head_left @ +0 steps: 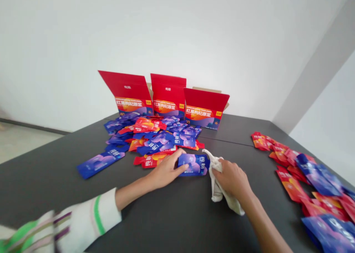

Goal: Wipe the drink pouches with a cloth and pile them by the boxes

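Note:
My left hand (169, 168) grips the left end of a blue pouch (195, 164), thumb on its face, just in front of the pouch pile. Bunched in my right hand (232, 177) is a white cloth (217, 190), which touches the right end of that pouch. The cloth hangs down below my right hand. Behind my left hand lies a mixed pile of blue pouches (158, 142) and red pouches (148, 124). One separate blue pouch (100, 163) lies flat to the left of the pile.
Three red boxes with raised lids, a left box (133, 105), a middle box (168, 107) and a right box (202, 116), stand at the back of the dark table (155, 219). More red pouches (291, 184) and blue pouches (331, 232) spread along the right side.

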Tool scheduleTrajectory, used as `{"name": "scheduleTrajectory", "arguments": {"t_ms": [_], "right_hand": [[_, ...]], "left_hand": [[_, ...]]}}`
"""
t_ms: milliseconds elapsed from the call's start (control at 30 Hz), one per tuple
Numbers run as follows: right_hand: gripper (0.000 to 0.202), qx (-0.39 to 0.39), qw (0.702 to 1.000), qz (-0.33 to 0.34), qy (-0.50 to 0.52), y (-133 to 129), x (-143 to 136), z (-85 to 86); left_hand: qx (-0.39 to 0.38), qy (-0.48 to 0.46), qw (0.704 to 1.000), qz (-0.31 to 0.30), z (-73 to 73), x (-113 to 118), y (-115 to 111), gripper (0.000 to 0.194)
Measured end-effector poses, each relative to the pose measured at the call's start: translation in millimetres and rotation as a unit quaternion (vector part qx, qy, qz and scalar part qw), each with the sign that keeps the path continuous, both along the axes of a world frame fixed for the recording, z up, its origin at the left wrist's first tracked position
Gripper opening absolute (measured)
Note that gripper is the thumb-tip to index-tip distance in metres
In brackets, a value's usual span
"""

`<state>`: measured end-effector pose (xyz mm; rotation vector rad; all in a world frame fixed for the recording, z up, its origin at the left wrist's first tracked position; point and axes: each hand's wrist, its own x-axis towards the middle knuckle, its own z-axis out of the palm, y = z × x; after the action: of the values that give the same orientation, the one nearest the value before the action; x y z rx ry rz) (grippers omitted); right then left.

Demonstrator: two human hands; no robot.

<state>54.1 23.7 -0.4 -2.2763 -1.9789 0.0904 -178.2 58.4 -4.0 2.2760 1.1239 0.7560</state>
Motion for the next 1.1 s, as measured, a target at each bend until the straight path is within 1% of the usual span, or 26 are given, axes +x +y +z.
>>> {"name": "scheduleTrajectory", "arguments": {"t_ms": [67, 133, 200, 267, 333, 400, 533, 633, 733, 800, 833, 900, 967, 1000, 1033, 1100], "right_hand": [[0.042, -0.006, 1.000, 0.013, 0.002, -0.8, -3.1, -2.2], [0.039, -0.014, 1.000, 0.027, 0.001, -1.4, -5.3, -3.8], [0.036, -0.020, 0.999, 0.034, 0.003, -1.4, -5.8, -4.7], [0.034, -0.027, 0.999, 0.037, 0.007, -0.4, -5.1, -5.8], [0.035, -0.034, 0.998, 0.043, 0.012, 1.4, -3.7, -8.3], [0.036, -0.034, 0.998, 0.053, 0.016, 3.8, -1.8, -12.3], [0.040, -0.027, 0.997, 0.067, 0.028, 7.4, 1.6, -20.6], [0.043, -0.021, 0.997, 0.068, 0.033, 7.8, 3.2, -23.4], [0.043, -0.019, 0.997, 0.069, 0.036, 6.9, 3.9, -23.0], [0.042, -0.018, 0.997, 0.070, 0.040, 5.9, 4.0, -21.6], [0.040, -0.019, 0.996, 0.072, 0.043, 5.4, 3.8, -20.7], [0.038, -0.020, 0.996, 0.077, 0.048, 4.4, 3.3, -18.8], [0.036, -0.020, 0.995, 0.079, 0.052, 4.1, 2.7, -16.9], [0.035, -0.020, 0.995, 0.078, 0.055, 4.2, 2.6, -16.1], [0.035, -0.021, 0.995, 0.078, 0.056, 4.5, 2.5, -15.6], [0.035, -0.030, 0.995, 0.078, 0.058, 5.5, 2.7, -15.2]], "left_hand": [[0.046, -0.040, 0.996, 0.057, 5.7, -14.7, 16.0, 0.027], [0.084, -0.067, 0.984, 0.139, 12.0, -34.1, 36.3, 0.030], [0.109, -0.063, 0.964, 0.234, 18.0, -56.1, 56.5, 0.032], [0.119, -0.040, 0.946, 0.300, 22.2, -76.8, 71.9, 0.032], [0.124, -0.023, 0.937, 0.325, 23.4, -92.4, 80.1, 0.032], [0.128, -0.015, 0.934, 0.332, 20.6, -101.0, 82.8, 0.032], [0.133, 0.003, 0.934, 0.332, 4.9, -103.7, 86.9, 0.038], [0.129, 0.052, 0.937, 0.320, -4.2, -103.1, 93.1, 0.049], [0.135, 0.105, 0.934, 0.315, -1.1, -100.3, 90.8, 0.058], [0.165, 0.117, 0.933, 0.297, 4.4, -94.5, 80.4, 0.060], [0.185, 0.126, 0.935, 0.275, 6.1, -90.5, 73.2, 0.061], [0.212, 0.161, 0.944, 0.197, 5.3, -82.6, 58.0, 0.065], [0.218, 0.206, 0.947, 0.115, -1.3, -77.6, 47.3, 0.070], [0.216, 0.228, 0.946, 0.086, -5.8, -76.8, 45.0, 0.070], [0.215, 0.246, 0.943, 0.069, -10.1, -77.1, 45.1, 0.068], [0.219, 0.275, 0.934, 0.062, -16.6, -80.2, 51.1, 0.065]]}}
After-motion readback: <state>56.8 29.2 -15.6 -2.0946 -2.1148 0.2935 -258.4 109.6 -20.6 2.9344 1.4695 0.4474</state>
